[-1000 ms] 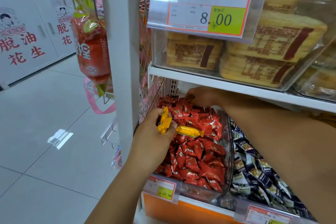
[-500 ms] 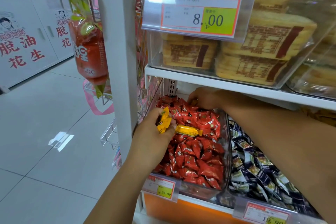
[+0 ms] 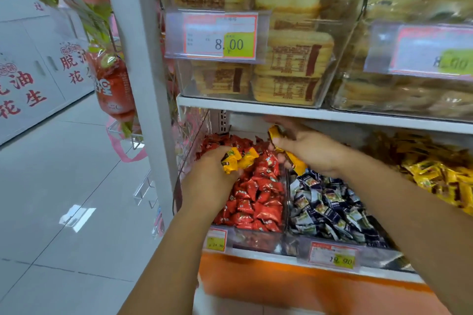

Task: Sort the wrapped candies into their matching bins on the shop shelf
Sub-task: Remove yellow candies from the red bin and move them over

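My left hand (image 3: 212,176) grips a few yellow wrapped candies (image 3: 238,160) above the clear bin of red candies (image 3: 256,202). My right hand (image 3: 309,147) is lifted just over the back of that bin and holds more yellow candies (image 3: 294,161), one poking out above the fingers. To the right stands a bin of dark blue and white candies (image 3: 330,210). Further right is a bin of yellow candies (image 3: 432,174), partly cut off by the frame edge and by my right forearm.
The upper shelf board (image 3: 256,107) hangs low over the candy bins, carrying clear bins of packed cakes (image 3: 289,64) with price tags. A white upright post (image 3: 143,59) borders the red bin on the left. Hanging snack bags (image 3: 112,84) and grey floor lie further left.
My right hand has come up from the back of the red bin holding yellow candies and shifted right. My left hand still holds its yellow candies. The view has swung right, revealing the yellow bin.
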Tool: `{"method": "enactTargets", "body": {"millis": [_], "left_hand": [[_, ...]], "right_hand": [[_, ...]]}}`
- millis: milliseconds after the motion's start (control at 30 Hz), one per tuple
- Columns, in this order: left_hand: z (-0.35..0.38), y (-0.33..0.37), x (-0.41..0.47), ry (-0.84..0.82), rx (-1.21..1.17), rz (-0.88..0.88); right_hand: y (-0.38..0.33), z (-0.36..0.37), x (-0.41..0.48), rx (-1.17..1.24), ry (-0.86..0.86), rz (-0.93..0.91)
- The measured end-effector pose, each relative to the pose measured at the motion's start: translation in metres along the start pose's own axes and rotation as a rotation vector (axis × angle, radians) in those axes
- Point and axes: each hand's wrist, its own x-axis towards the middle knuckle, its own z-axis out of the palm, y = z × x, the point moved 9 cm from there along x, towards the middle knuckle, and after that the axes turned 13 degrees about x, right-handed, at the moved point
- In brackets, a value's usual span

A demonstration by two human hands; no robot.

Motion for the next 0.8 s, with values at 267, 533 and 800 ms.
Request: {"method": "enactTargets", "body": {"millis": [267, 533, 800], "left_hand": [[0.019, 0.103, -0.040, -0.091, -0.323, 0.179], [0.126, 0.279, -0.040, -0.225, -0.234, 0.434], [0.247, 0.345, 0.005, -0.277, 0.476, 0.693]], "right_hand": [[0.031, -0.026, -0.091, 0.690, 0.153, 0.042], [0.056, -0.200, -0.181, 0.217, 0.759, -0.112], [0.125, -0.301, -0.173, -0.807, 0.743, 0.240]]}}
